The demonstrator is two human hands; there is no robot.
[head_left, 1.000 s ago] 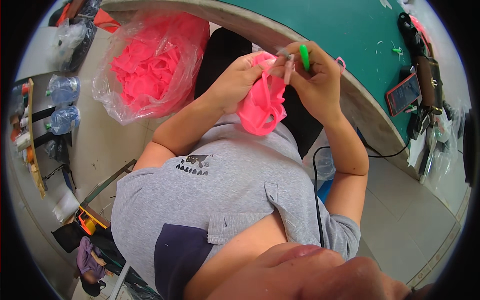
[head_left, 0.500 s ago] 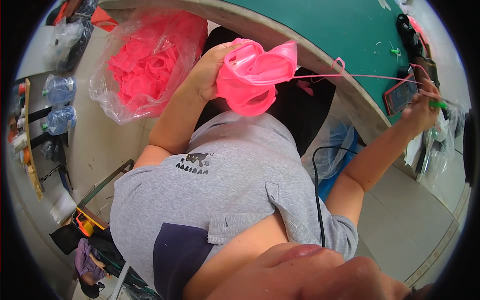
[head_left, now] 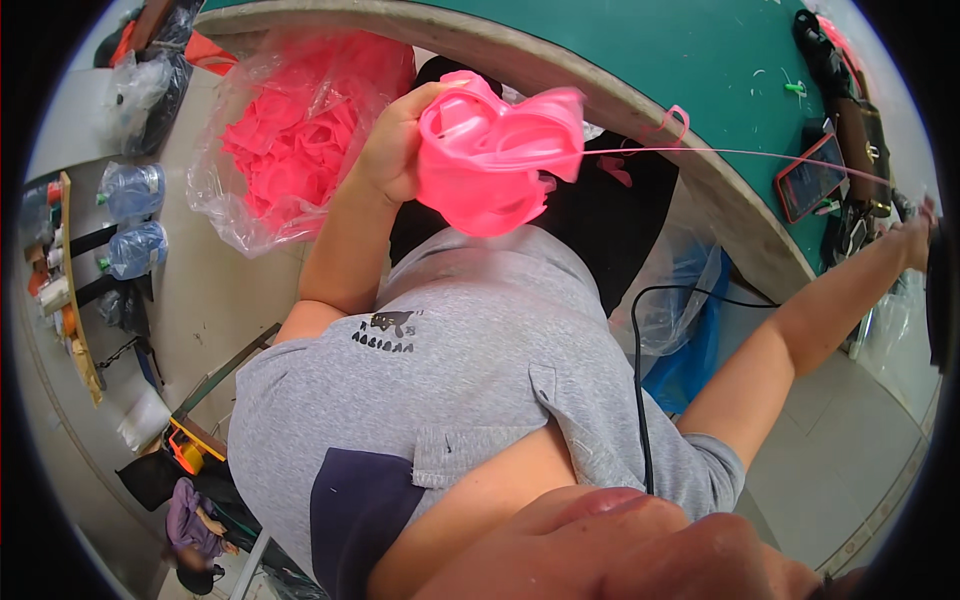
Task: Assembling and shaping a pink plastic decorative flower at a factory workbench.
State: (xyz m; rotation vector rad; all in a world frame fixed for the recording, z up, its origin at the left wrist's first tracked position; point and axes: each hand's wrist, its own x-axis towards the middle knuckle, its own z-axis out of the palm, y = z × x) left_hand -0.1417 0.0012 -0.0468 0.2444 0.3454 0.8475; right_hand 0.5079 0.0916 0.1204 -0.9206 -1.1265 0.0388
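My left hand (head_left: 402, 140) grips a glossy pink soft rubbery piece (head_left: 490, 185) with rounded, cup-like hollows, held above my lap near the table edge. From its right side a thin pink strip (head_left: 720, 150) runs taut over the table toward my right hand (head_left: 912, 238). That hand is stretched far out at the right rim of the view, blurred, its fingers closed around the strip's end. A loose pink curl (head_left: 678, 125) hangs at the table edge, and a small pink scrap (head_left: 615, 170) lies on the black cloth over my lap.
A clear plastic bag (head_left: 290, 150) full of pink pieces stands on the left. The green table (head_left: 640, 60) bears a phone (head_left: 808, 178) and a small green item (head_left: 795, 88). A black cable (head_left: 640, 400) crosses my right side; a blue bag (head_left: 690, 360) sits beneath the table.
My right hand has moved farther right and outward, drawing the strip out longer. My left hand has shifted and turned slightly with the pink piece.
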